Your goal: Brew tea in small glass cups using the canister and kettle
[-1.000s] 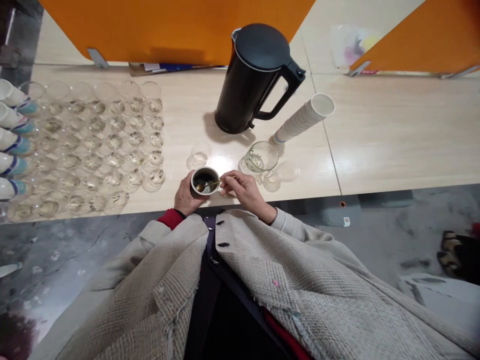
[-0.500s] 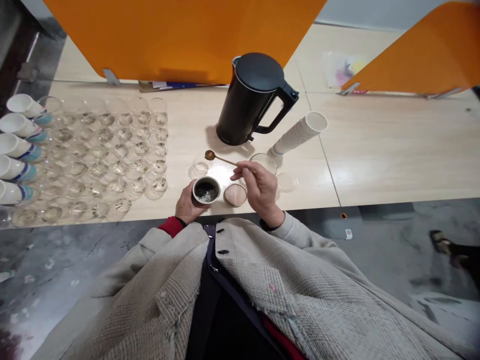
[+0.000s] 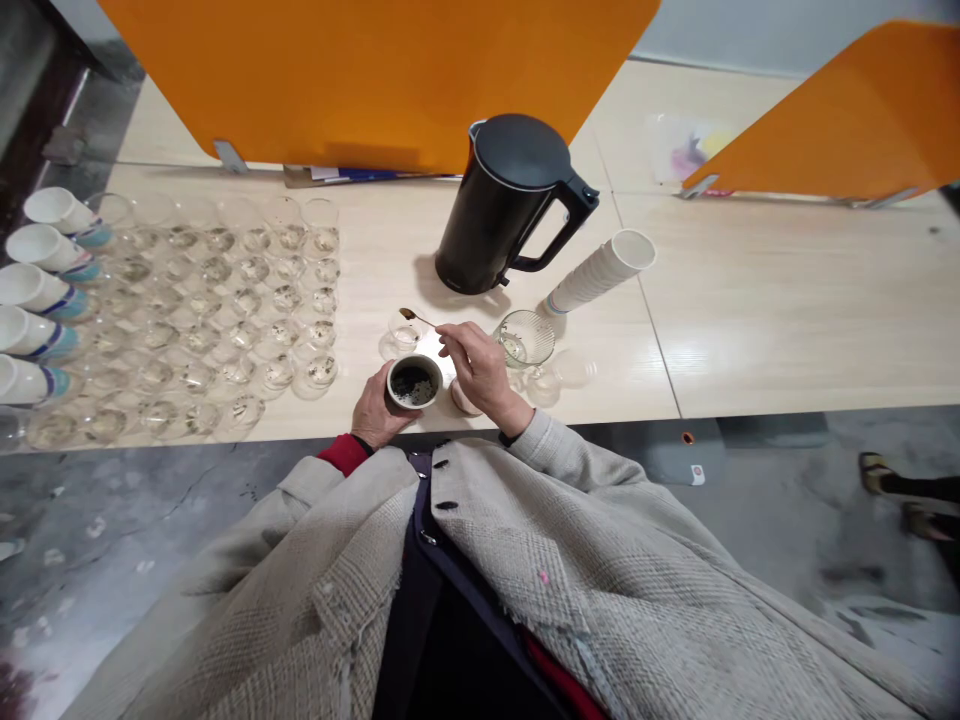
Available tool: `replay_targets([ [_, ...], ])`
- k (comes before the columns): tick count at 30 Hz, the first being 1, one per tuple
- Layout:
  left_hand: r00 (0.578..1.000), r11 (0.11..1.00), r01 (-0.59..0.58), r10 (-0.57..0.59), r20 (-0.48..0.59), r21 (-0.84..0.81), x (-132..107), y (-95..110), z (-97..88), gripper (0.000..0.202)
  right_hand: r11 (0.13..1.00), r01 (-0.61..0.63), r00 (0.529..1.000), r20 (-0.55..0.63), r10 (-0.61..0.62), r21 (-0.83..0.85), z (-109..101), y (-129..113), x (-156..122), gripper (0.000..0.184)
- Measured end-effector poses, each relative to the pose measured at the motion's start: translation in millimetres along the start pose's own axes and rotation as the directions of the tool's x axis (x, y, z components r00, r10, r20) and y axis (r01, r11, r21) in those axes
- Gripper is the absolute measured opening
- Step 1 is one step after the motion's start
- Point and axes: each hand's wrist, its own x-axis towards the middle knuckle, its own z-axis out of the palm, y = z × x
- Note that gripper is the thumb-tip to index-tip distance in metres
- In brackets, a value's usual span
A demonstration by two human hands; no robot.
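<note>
My left hand (image 3: pixel 377 408) is wrapped round a small round jar (image 3: pixel 415 382) with dark loose bits inside, close to the table's front edge. Between the fingers of my right hand (image 3: pixel 478 368) is a thin spoon (image 3: pixel 414 317). Its bowl, tilted and dark inside, hangs over a small clear cup (image 3: pixel 405 333) just behind the jar. A round wooden lid (image 3: pixel 463 400) lies partly hidden beneath my right hand. To the right of that hand stands a ribbed glass bowl (image 3: pixel 526 340) with a little material in it.
Rows of clear cups (image 3: pixel 217 300) with bits in them fill the table's left, beside several white paper cups (image 3: pixel 34 330). A black kettle (image 3: pixel 501 210) and a leaning stack of paper cups (image 3: pixel 600 270) stand behind. Orange partitions (image 3: pixel 390 80) rise at the back.
My right hand has moved left with the spoon, and the spoon's bowl has come over the small clear cup and tipped. The ribbed bowl is now uncovered; the wooden lid is more hidden.
</note>
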Motion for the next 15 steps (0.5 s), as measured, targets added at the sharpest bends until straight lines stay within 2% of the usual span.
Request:
replay_targets([
  [5, 1.0, 1.0, 0.015, -0.015, 0.004, 0.019, 0.7, 0.2, 0.5, 0.104, 0.991, -0.061, 0.992, 0.104, 0.073, -0.117, 11.1, 5.8, 2.0, 0.028],
  [12, 0.999, 0.999, -0.038, 0.038, -0.014, 0.02, -0.9, -2.8, 1.3, 0.1, 0.998, -0.003, 0.998, -0.062, 0.007, 0.055, 9.4, 5.7, 3.3, 0.025],
  [15, 0.999, 0.999, -0.042, 0.043, -0.015, 0.029, -1.2, -2.9, 1.2, 0.101, 0.996, 0.025, 0.996, -0.091, -0.017, 0.087, 9.4, 1.6, 2.8, 0.025],
])
